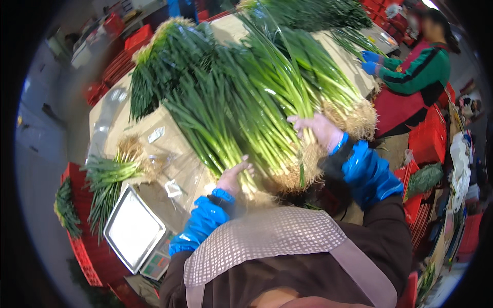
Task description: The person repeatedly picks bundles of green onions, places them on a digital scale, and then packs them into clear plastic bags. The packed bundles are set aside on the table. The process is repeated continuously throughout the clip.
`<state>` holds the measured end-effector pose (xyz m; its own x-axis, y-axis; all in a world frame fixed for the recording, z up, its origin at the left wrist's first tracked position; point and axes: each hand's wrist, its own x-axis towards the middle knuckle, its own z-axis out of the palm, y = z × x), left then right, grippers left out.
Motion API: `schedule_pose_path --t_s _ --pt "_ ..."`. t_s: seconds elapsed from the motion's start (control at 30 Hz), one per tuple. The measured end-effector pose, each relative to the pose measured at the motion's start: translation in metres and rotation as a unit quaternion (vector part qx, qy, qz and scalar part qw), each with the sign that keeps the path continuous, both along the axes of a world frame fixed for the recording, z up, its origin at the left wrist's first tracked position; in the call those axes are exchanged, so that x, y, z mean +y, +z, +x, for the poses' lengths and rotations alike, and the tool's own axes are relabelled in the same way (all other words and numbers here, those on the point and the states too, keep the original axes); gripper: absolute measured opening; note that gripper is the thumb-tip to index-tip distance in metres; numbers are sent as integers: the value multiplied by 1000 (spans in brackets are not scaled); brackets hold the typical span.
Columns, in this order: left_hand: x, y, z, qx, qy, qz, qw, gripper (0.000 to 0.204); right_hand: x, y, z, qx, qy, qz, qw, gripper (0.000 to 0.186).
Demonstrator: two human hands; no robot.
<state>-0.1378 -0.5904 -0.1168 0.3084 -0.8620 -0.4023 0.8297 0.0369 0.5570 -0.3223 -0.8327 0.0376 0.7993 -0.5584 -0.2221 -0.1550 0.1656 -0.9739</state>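
Long leafy stalks with white ends and bushy roots, which look like green garlic (pixel 262 118), lie in a thick row across the table in front of me. My left hand (pixel 233 177), in a thin pale glove, is closed round the lower white part of some stalks (pixel 249 183) at the row's near left. Farther right, my right hand (pixel 321 131) grips a bunch of stalks (pixel 302 97) just above the roots, its leaves reaching away over the pile. Fingers on the undersides of both bunches are hidden. Another root-ended bundle (pixel 354 113) lies right of my right hand.
A scale with a metal tray (pixel 134 228) stands at the near left, beside a small bunch (pixel 115 167). More greens (pixel 174 61) are heaped at the far left. At the far right a co-worker (pixel 418 69) in blue gloves handles stalks. Red crates (pixel 429 134) stand at the right.
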Motion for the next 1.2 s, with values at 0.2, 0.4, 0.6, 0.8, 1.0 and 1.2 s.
schedule_pose_path --t_s 0.2,0.4,0.6,0.8,1.0,1.2 --pt "1 -21 6 -244 -70 22 967 33 118 -116 17 130 217 -98 963 38" --pt "16 18 -5 -469 -195 113 854 86 143 -138 30 38 194 135 971 51" --pt "9 43 4 -450 -350 182 801 96 162 -94 44 90 140 243 956 34" --pt "-7 61 28 -291 -274 62 915 74 154 -41 23 89 199 134 967 58" --pt "14 97 36 -81 3 -225 971 63 154 -14 -12 118 267 12 956 57" --pt "138 128 77 -145 213 -257 931 78 167 30 21 201 364 -284 864 69"
